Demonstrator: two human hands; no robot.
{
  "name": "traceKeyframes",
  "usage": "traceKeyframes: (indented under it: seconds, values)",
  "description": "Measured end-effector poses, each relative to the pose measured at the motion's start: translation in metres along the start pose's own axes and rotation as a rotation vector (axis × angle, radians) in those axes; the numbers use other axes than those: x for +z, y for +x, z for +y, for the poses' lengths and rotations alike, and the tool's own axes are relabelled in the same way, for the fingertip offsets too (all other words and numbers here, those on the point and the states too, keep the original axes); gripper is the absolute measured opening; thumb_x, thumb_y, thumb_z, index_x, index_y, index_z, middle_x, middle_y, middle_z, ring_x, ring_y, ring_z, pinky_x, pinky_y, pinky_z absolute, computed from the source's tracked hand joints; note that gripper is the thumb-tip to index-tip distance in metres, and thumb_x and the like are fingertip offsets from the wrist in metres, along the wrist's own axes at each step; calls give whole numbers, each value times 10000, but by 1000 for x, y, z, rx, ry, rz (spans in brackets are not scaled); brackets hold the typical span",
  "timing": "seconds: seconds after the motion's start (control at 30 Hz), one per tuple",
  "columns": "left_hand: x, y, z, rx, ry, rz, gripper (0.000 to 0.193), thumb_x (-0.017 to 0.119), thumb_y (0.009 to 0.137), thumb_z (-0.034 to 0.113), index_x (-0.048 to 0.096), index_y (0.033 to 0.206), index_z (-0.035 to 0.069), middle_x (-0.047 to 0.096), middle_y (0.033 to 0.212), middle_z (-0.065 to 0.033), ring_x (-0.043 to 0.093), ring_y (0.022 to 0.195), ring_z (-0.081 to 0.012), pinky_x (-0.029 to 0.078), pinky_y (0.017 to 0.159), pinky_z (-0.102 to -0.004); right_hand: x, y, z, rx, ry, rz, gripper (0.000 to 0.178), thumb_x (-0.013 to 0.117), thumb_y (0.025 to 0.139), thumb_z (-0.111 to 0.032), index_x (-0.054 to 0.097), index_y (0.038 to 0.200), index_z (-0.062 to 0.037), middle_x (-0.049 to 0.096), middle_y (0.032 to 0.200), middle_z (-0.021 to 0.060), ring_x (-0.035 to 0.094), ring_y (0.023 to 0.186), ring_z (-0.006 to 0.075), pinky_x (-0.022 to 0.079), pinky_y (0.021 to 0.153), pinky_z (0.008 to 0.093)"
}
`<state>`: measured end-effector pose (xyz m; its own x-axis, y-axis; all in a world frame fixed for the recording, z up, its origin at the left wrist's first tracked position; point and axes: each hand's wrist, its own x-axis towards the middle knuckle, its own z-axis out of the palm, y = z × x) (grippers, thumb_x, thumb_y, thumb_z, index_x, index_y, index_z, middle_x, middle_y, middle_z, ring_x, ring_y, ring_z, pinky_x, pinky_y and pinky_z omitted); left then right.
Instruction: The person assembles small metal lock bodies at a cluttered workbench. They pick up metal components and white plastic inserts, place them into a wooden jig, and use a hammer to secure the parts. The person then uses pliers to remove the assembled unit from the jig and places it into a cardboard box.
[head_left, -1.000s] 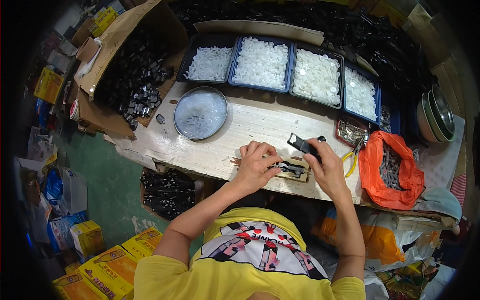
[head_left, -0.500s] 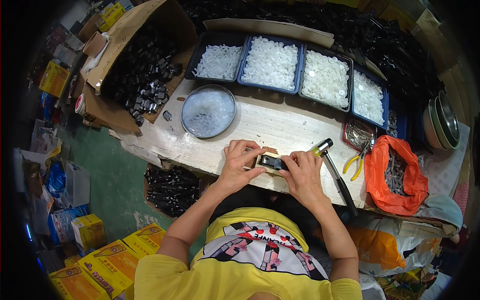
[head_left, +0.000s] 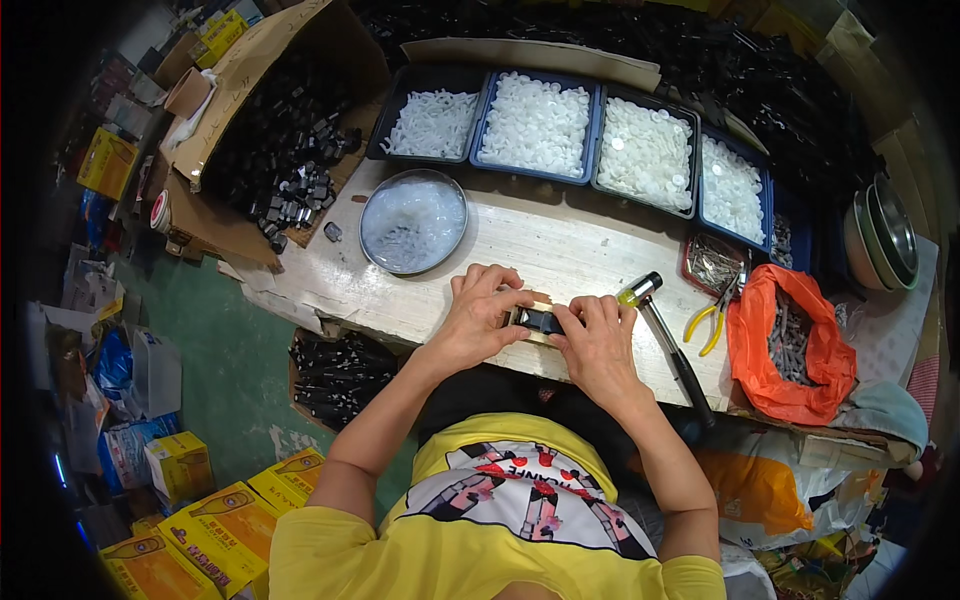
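Observation:
A small black rectangular part (head_left: 540, 321) lies in a pale wooden block (head_left: 541, 338) at the front edge of the white bench. My left hand (head_left: 476, 315) is closed at the left end of the part, thumb and fingers pinching there. The fingertips of my right hand (head_left: 603, 350) grip the right end of the same part. What else may sit under the fingers is hidden. Just right of my right hand lies a hammer (head_left: 668, 340) with a black handle and a yellow-and-silver head.
A round metal tray (head_left: 462, 232) of clear plastic pieces sits at left. Behind are several blue bins (head_left: 484, 160) of white plastic parts. Yellow-handled pliers (head_left: 708, 330) and an orange bag (head_left: 750, 370) lie right. A cardboard box (head_left: 222, 100) of black pieces stands far left.
My left hand has moved slightly right, its fingers closing onto the left end of the black part. My right hand has shifted slightly left. The whole view has moved a little.

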<state>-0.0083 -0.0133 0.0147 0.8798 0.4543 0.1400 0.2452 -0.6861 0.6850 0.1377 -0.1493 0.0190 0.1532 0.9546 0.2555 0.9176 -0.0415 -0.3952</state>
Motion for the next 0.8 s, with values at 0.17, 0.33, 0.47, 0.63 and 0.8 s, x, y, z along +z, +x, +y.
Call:
traceKeyframes:
  seconds: [0.17, 0.33, 0.47, 0.63, 0.8]
  values:
    - [-3, 5, 17, 155, 60, -45, 462, 717, 659, 159, 590, 1103, 167, 489, 1051, -46, 410, 996, -238, 273, 846, -379, -20, -11, 14, 125, 89, 148, 338, 640, 746, -154, 560, 1058, -52, 498, 947, 92, 452, 891, 254, 312, 775, 409]
    - [11, 7, 23, 322, 344, -174, 429, 583, 706, 8, 605, 1097, 183, 489, 1036, -80, 416, 973, -239, 275, 817, -387, -38, -45, 50, 377, -217, 257, 311, 608, 771, -124, 549, 1067, -47, 504, 938, 112, 465, 897, 273, 328, 757, 404]
    - [6, 10, 26, 373, 405, -224, 487, 538, 665, -55, 612, 1087, 177, 487, 1009, -95, 418, 938, -240, 279, 786, -378, -20, -62, 67, 432, -332, 60, 273, 592, 778, -86, 545, 1040, -26, 507, 897, 106, 473, 892, 280, 333, 754, 396]
    - [5, 12, 23, 453, 445, -223, 497, 542, 654, -48, 606, 1097, 168, 474, 940, -89, 417, 911, -239, 283, 772, -380, -40, -58, 44, 359, 70, 209, 221, 546, 801, 8, 526, 1021, 23, 497, 818, 146, 505, 732, 291, 381, 624, 369]
    - [4, 12, 25, 452, 456, -250, 478, 540, 668, -26, 604, 1104, 159, 465, 917, -89, 416, 899, -239, 288, 747, -375, -79, -50, -8, 203, 57, 243, 222, 554, 789, -2, 546, 1011, -5, 511, 741, 139, 524, 596, 300, 414, 509, 375]
